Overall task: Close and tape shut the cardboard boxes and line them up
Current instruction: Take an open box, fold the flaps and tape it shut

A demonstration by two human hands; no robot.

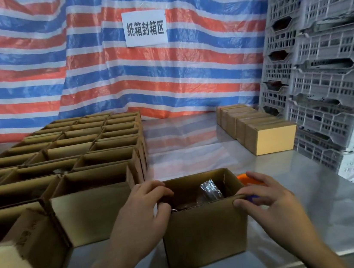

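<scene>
An open cardboard box [203, 231] stands on the steel table [316, 205] in front of me, with a clear plastic packet [209, 190] inside. My left hand [141, 215] grips the box's left top edge, fingers curled over the rim. My right hand [268, 198] holds the right top corner, thumb on the front edge. Behind the right hand, an orange and blue tape dispenser [245, 180] is mostly hidden.
Several open cardboard boxes [80, 160] fill the table's left side in rows. A line of closed boxes [258, 129] sits at the far right. Grey plastic crates [320, 70] are stacked along the right. A striped tarp with a white sign [145, 27] hangs behind.
</scene>
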